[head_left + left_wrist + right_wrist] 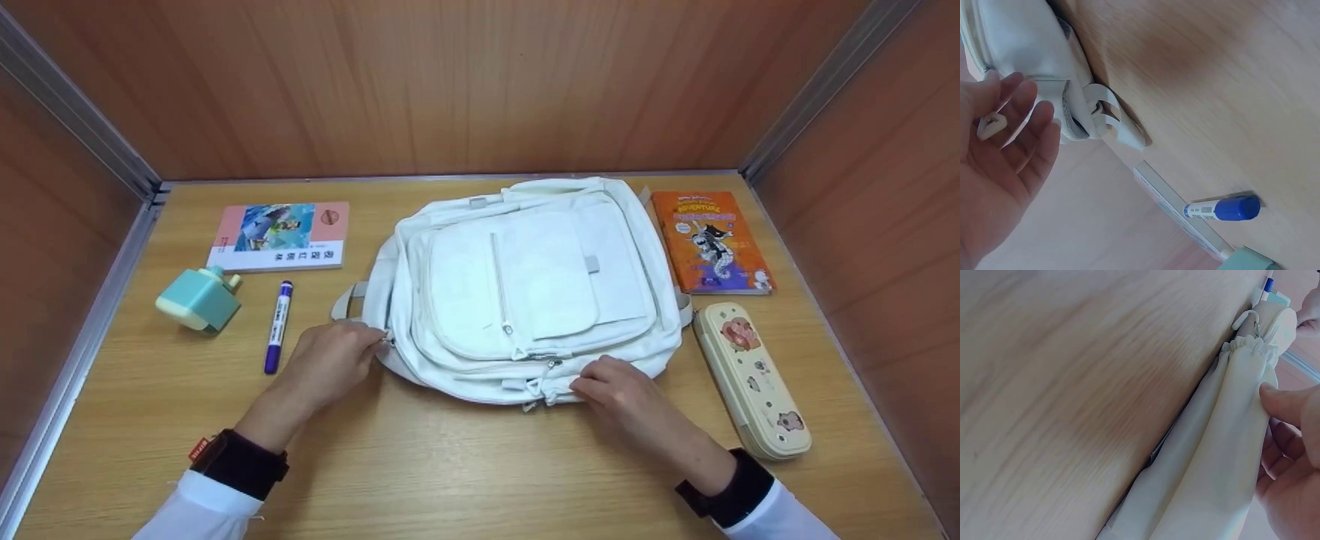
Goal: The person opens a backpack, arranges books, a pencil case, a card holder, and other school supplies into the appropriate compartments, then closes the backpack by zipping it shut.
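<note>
A white backpack point(465, 285) lies front side up, its top toward the left hand's view of the table. At its lower left corner the left hand point(334, 364) pinches a zipper slider between thumb and forefinger. The slider's pale triangular pull point(992, 126) hangs against the palm in the left wrist view. Along the near edge, the right hand point(626, 394) grips the backpack's fabric, with the thumb on one face and fingers behind. Close to that hand, more zipper pulls point(534, 388) dangle over the near edge.
Left of the backpack are a pink-and-white book point(289, 259), a teal pencil sharpener point(206, 300) and a blue-purple marker point(277, 328). On its right lie an orange book point(712, 244) and a cream pencil case point(752, 382). Wooden panels point(480, 90) enclose the table at back and sides.
</note>
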`<state>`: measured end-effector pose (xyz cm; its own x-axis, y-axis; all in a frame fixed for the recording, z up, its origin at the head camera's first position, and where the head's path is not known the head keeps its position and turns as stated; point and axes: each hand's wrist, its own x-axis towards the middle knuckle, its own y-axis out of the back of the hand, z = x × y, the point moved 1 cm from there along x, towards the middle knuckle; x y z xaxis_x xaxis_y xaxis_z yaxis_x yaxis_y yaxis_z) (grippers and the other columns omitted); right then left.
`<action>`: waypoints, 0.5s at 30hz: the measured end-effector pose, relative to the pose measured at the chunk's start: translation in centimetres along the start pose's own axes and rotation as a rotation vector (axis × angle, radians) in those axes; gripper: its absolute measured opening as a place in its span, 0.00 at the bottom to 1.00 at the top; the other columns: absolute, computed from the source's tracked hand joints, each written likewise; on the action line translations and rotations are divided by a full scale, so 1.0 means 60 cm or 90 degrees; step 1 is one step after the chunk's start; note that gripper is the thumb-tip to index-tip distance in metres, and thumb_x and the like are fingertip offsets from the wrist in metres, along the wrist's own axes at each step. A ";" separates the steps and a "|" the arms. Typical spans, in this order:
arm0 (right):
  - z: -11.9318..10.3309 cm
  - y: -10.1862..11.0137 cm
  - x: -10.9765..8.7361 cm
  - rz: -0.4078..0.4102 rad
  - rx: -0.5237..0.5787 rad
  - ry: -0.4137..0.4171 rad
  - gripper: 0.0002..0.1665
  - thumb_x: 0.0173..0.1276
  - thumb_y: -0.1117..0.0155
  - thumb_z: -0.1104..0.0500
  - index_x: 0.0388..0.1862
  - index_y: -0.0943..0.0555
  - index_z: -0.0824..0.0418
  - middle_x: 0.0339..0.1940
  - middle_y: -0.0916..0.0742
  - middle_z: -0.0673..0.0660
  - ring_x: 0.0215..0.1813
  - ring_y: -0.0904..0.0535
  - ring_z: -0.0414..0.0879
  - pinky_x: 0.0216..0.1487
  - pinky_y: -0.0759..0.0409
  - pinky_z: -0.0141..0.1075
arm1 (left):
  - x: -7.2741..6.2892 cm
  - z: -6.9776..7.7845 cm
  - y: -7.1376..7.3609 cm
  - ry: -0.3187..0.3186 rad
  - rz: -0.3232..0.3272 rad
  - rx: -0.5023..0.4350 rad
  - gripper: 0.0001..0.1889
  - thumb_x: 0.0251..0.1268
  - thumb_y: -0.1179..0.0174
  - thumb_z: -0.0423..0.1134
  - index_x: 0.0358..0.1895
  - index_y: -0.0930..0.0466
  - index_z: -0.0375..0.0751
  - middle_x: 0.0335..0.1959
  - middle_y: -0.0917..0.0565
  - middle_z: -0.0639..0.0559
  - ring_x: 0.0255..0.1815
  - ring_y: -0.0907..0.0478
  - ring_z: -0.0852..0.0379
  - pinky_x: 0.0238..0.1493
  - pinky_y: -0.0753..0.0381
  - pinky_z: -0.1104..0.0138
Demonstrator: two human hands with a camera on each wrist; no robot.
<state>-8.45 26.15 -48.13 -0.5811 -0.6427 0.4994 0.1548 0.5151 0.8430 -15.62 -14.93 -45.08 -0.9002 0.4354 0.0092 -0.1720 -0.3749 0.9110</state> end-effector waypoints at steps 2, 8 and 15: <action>0.000 0.000 0.001 -0.003 -0.005 -0.004 0.14 0.55 0.24 0.74 0.40 0.11 0.63 0.38 0.15 0.52 0.40 0.20 0.45 0.43 0.19 0.36 | 0.001 0.000 0.001 -0.001 0.015 0.021 0.05 0.72 0.34 0.34 0.40 0.09 0.46 0.33 0.11 0.53 0.36 0.17 0.54 0.40 0.20 0.57; 0.000 -0.001 0.002 -0.009 -0.013 -0.007 0.12 0.56 0.23 0.72 0.39 0.10 0.61 0.38 0.14 0.50 0.39 0.19 0.44 0.41 0.20 0.36 | 0.011 -0.002 0.006 0.019 0.047 0.053 0.07 0.73 0.36 0.34 0.35 0.10 0.42 0.19 0.21 0.56 0.22 0.26 0.56 0.28 0.29 0.62; 0.001 0.001 0.000 -0.029 -0.020 -0.015 0.14 0.57 0.24 0.72 0.42 0.10 0.62 0.40 0.13 0.51 0.41 0.18 0.45 0.42 0.19 0.37 | 0.010 0.004 0.009 0.026 0.060 0.084 0.09 0.76 0.38 0.36 0.35 0.12 0.39 0.16 0.27 0.55 0.20 0.29 0.54 0.25 0.31 0.62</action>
<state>-8.53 26.21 -48.09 -0.6064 -0.6515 0.4559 0.1523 0.4676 0.8707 -16.18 -14.69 -44.50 -0.9257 0.3690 0.0827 -0.0348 -0.3009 0.9530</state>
